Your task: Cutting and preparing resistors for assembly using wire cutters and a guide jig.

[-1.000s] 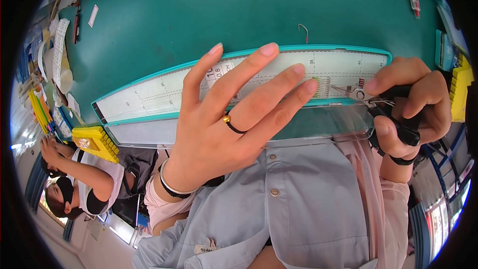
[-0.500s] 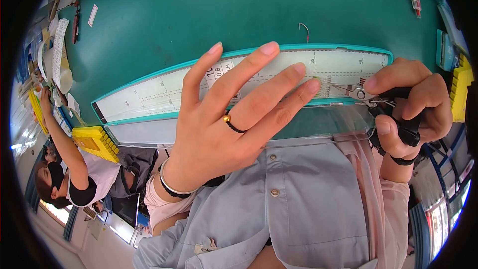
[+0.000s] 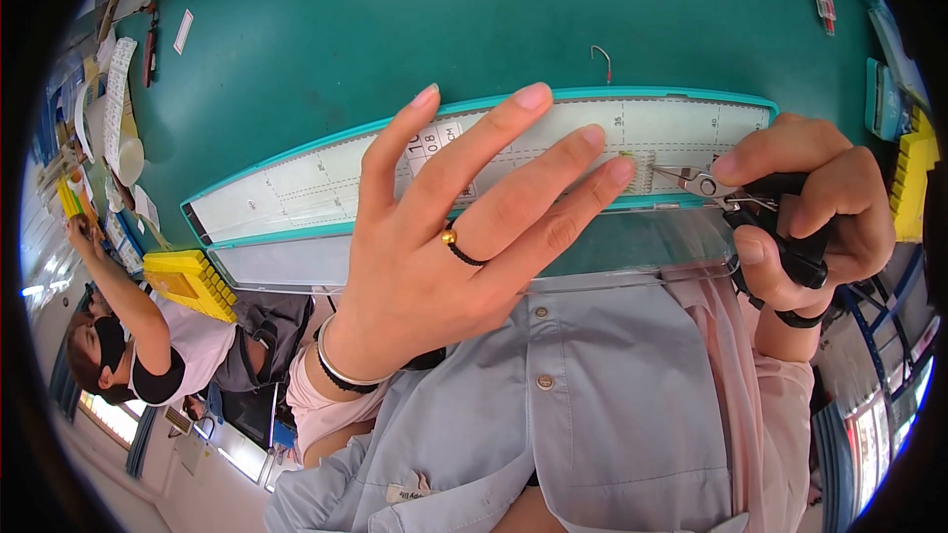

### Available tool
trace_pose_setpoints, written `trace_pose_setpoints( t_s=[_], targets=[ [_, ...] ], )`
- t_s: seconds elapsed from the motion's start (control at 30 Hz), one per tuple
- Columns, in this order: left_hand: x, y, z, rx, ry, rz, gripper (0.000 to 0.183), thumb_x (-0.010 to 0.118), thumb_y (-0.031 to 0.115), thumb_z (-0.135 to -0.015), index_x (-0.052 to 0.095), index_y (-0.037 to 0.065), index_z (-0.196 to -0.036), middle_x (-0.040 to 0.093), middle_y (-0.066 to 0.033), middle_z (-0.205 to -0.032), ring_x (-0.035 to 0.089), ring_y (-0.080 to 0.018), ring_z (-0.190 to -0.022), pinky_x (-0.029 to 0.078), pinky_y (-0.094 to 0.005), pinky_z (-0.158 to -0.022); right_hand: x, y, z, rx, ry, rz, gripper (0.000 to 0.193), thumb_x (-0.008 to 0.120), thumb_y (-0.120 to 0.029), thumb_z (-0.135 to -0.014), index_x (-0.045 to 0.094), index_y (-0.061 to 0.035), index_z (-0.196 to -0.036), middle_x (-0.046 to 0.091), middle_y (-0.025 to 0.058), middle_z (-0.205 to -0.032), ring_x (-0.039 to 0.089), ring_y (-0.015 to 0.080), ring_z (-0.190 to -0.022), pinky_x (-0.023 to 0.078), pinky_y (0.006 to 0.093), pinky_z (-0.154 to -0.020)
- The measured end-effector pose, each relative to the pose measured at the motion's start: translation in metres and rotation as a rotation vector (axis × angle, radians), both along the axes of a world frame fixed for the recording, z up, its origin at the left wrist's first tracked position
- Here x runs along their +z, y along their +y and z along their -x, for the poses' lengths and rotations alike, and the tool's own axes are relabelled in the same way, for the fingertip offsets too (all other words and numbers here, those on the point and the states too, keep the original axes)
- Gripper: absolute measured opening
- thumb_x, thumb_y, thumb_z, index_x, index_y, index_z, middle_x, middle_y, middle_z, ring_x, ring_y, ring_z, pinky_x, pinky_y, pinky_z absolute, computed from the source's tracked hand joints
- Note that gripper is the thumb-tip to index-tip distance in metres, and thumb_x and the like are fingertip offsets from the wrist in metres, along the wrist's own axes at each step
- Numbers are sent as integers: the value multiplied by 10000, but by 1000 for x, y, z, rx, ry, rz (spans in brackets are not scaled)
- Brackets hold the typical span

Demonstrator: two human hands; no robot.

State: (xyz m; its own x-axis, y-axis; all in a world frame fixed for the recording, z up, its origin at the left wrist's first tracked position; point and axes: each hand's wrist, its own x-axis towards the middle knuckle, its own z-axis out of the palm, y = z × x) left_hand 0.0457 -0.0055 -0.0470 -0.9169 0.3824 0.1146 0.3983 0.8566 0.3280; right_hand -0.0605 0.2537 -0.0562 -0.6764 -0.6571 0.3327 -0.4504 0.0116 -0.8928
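A long, narrow teal case (image 3: 262,202) with a ruled pale insert lies across the table's near edge. Its clear lid (image 3: 642,242) is folded open toward me. My left hand (image 3: 425,237) lies over the case with fingers spread, the fingertips on or just above the insert. Beside its ring and little fingertips is a fine spring-like coil (image 3: 645,175). My right hand (image 3: 839,197) is closed around small pliers (image 3: 703,181) with black handles, their tips at or close to the coil's right side. A fish hook (image 3: 605,61) with a red-marked shank rests just beyond the case.
The green table (image 3: 395,20) stretches beyond the case. Pens (image 3: 822,0) lie at the far right and a small paper label (image 3: 184,30) at the far left. Yellow racks (image 3: 188,281) (image 3: 910,183) stand on both sides. A masked co-worker (image 3: 148,345) works at the left.
My right hand and the pliers have shifted very slightly to the left. My left hand stays put. The co-worker's hand at the left has moved a little.
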Motion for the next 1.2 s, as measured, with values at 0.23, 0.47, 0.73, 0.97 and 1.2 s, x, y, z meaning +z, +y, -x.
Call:
trace_pose_setpoints(
  t_s=[0.23,0.47,0.73,0.97,1.2],
  targets=[
    [6,0,3,-21,-14,-59,710,742,278,-515,738,195,-1220,627,32,-1349,527,-294,-1328,340,-557,-1133,8,-1,1,-22,-51,-11,338,778,-115,-830,447,-98,-897,695,251,-958,605,177,-724,487,289,-669],
    [5,-1,3,-30,-7,-68,719,739,302,-501,740,179,-1209,636,18,-1343,545,-308,-1313,353,-567,-1124,6,0,2,-7,-49,-5,304,747,-118,-844,447,-96,-889,695,251,-943,608,181,-734,484,296,-660],
    [3,-1,4,-27,9,-77,732,747,282,-483,740,184,-1209,633,22,-1350,546,-295,-1312,357,-560,-1122,9,-3,0,-38,-69,-18,307,749,-115,-837,447,-93,-884,692,254,-941,605,185,-747,485,294,-662],
    [-1,-2,2,-19,43,-25,730,752,170,-516,719,200,-1245,615,65,-1395,523,-268,-1329,347,-520,-1127,9,-6,-3,-85,-105,8,312,751,-109,-835,444,-92,-889,676,255,-952,612,200,-772,511,304,-701],
    [-1,0,3,-6,30,8,755,751,150,-509,717,247,-1258,602,90,-1402,510,-247,-1331,355,-507,-1115,9,-4,-3,-75,-93,-4,318,756,-107,-828,444,-87,-887,680,264,-950,620,207,-779,513,309,-687]
  ],
)
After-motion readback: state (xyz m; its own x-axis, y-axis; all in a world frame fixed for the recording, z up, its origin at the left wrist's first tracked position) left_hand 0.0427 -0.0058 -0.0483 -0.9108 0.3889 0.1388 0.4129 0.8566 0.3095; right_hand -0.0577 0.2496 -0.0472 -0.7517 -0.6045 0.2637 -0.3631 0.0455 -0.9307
